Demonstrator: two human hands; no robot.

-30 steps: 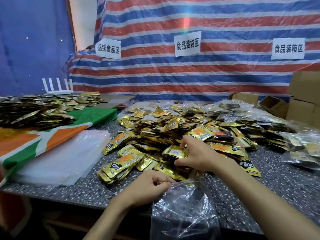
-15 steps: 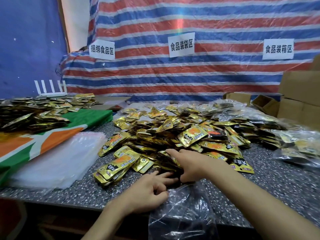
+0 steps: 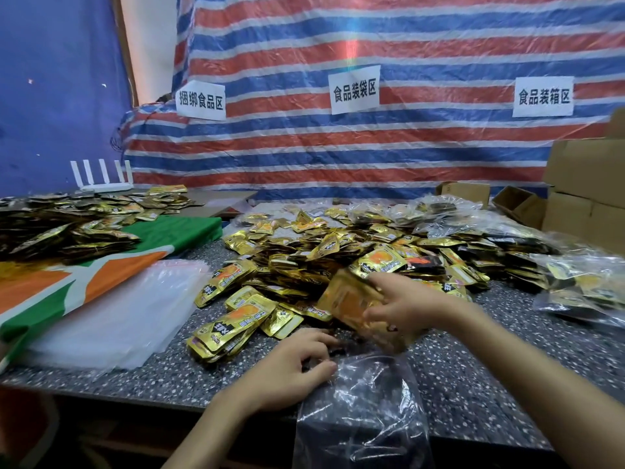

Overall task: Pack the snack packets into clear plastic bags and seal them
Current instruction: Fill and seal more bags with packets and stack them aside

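A large heap of gold snack packets [image 3: 304,252] covers the middle of the speckled table [image 3: 507,350]. My right hand [image 3: 402,309] grips a blurred bunch of gold packets [image 3: 351,302] just above the mouth of a clear plastic bag [image 3: 362,411], which hangs over the table's front edge. My left hand [image 3: 291,370] pinches the bag's open rim at its left side. Dark contents show faintly inside the bag's mouth.
A stack of flat clear bags [image 3: 111,313] lies to the left, beside a green, orange and white cloth [image 3: 44,292] bearing more packets [image 3: 67,225]. Filled bags [image 3: 575,282] pile at right, with cardboard boxes [image 3: 588,191] behind. A white router [image 3: 101,179] stands far left.
My right hand has lifted a bunch of packets out of the heap and drawn it toward the bag's mouth. My left hand still holds the bag's rim.
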